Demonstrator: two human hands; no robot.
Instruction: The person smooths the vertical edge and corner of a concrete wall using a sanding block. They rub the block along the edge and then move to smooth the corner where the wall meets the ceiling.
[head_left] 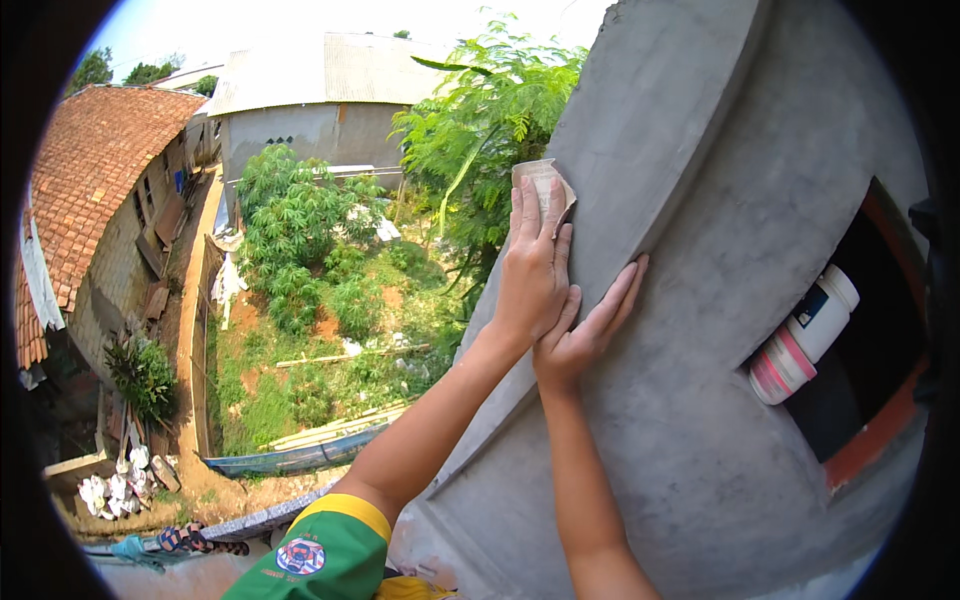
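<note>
My left hand (535,265) lies with its fingers stretched over a folded piece of sandpaper (548,180), pressing it to the outer edge of a sloping grey cement ledge (630,130). The sandpaper's worn, pale brown top sticks out past the fingertips. Just below and to the right, my right hand (590,330) rests on the same ledge, fingers extended along its inner edge and nothing in them. The two hands meet near the thumb. Pale dust coats the fingers of both.
A white plastic tub (805,335) with a pink band stands in a dark opening with a reddish frame (880,420) at right. Beyond the ledge the ground drops to a garden with leafy trees (490,130), a dirt path (190,330) and a tile-roofed house (100,160).
</note>
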